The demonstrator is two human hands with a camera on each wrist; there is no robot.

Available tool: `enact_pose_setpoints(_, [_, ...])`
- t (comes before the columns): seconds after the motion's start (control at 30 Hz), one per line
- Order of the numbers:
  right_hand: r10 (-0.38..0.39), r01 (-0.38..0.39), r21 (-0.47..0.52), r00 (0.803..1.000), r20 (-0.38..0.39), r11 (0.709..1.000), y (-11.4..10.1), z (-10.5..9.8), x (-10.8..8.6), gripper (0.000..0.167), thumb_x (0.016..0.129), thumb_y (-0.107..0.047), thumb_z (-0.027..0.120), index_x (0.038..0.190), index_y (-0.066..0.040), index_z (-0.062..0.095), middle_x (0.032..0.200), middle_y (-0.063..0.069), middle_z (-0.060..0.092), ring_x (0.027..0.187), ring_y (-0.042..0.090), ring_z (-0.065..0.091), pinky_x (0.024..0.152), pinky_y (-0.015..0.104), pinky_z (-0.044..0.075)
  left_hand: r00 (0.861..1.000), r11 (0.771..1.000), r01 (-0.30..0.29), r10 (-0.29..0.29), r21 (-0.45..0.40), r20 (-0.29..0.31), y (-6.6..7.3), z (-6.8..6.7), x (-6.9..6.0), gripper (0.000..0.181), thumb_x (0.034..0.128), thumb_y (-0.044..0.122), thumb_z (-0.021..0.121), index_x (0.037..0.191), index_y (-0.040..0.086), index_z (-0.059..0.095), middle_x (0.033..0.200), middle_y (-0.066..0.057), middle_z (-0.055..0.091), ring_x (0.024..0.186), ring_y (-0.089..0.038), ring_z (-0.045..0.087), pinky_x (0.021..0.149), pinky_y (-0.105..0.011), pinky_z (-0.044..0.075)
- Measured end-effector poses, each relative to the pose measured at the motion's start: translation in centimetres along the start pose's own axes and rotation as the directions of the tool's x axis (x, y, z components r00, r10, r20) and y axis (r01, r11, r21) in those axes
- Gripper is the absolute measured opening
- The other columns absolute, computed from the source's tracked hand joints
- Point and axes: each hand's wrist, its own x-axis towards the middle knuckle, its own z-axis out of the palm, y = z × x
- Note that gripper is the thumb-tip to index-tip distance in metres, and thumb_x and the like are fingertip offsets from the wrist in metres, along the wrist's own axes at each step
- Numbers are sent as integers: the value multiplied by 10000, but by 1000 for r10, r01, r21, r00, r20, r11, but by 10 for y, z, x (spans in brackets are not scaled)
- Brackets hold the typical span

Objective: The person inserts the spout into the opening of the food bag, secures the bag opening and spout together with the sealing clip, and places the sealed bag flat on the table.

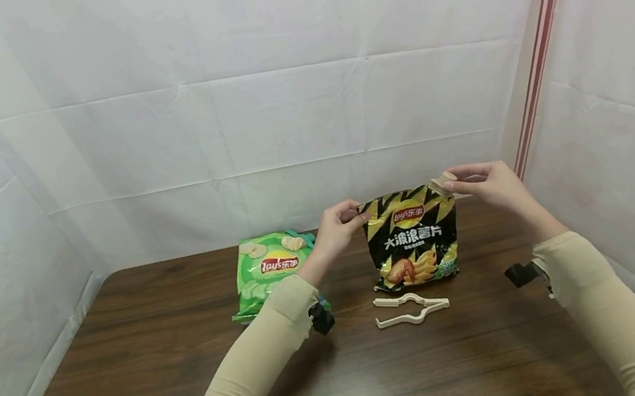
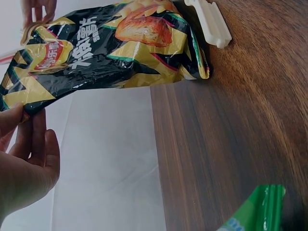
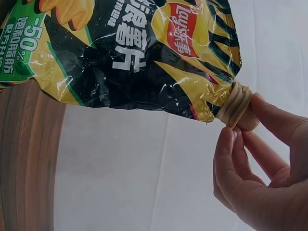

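A black and yellow Lay's potato chip bag [image 1: 411,236] stands upright in front of me, its bottom at the tabletop. My left hand [image 1: 336,229] pinches its top left corner between thumb and fingers. At the top right corner sits a small beige ridged clip [image 3: 235,107], which my right hand [image 1: 491,186] pinches by its outer end. In the right wrist view the clip's inner end meets the bag's edge; whether it grips the film I cannot tell. A longer cream bag clip [image 1: 437,303] lies spread apart on the table just before the bag.
Left of the black bag lies a green Lay's chip bag [image 1: 254,291], partly behind my left forearm. A teal clip [image 1: 304,238] shows at its top right corner. White sheeting [image 1: 284,123] hangs behind the dark wooden table [image 1: 152,350] and along both sides.
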Motion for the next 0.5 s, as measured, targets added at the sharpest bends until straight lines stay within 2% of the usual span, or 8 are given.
enact_pose_setpoints(0.23, [-4, 5, 25, 1000, -17, 1000, 3, 0, 1, 622, 832, -519, 664, 1289, -103, 593, 1291, 167, 588, 1223, 324, 532, 968, 464, 410, 1000, 1000, 2, -2, -11, 2, -1, 0, 0, 200, 892, 166, 667, 1047, 39, 663, 968, -173, 705, 883, -204, 648, 759, -378, 508])
enact_pose_setpoints(0.3, [-5, 6, 31, 1000, -18, 1000, 3, 0, 1, 616, 832, -516, 667, 1285, -105, 597, 1287, 163, 593, 1211, 314, 544, 962, 453, 419, 1000, 1000, 2, -2, -17, 1, -1, 0, 0, 197, 892, 162, 667, 1045, 39, 663, 965, -170, 706, 889, -213, 648, 758, -373, 510])
enact_pose_setpoints(0.4, [-5, 6, 37, 1000, -14, 999, 2, 0, 1, 605, 836, -508, 666, 1284, -107, 597, 1280, 155, 600, 1194, 297, 558, 948, 423, 433, 1000, 1000, -8, 8, -25, -2, 0, 0, 0, 186, 892, 151, 666, 1037, 34, 664, 944, -168, 707, 859, -239, 633, 697, -298, 483])
enact_pose_setpoints(0.5, [-6, 6, 43, 1000, -9, 999, 2, 1, 0, 602, 838, -500, 667, 1284, -101, 595, 1278, 157, 602, 1188, 291, 563, 949, 415, 439, 1000, 999, -24, 23, -42, -10, 3, -1, -1, 208, 884, 144, 673, 1060, 33, 672, 942, -168, 705, 800, -185, 613, 658, -246, 454])
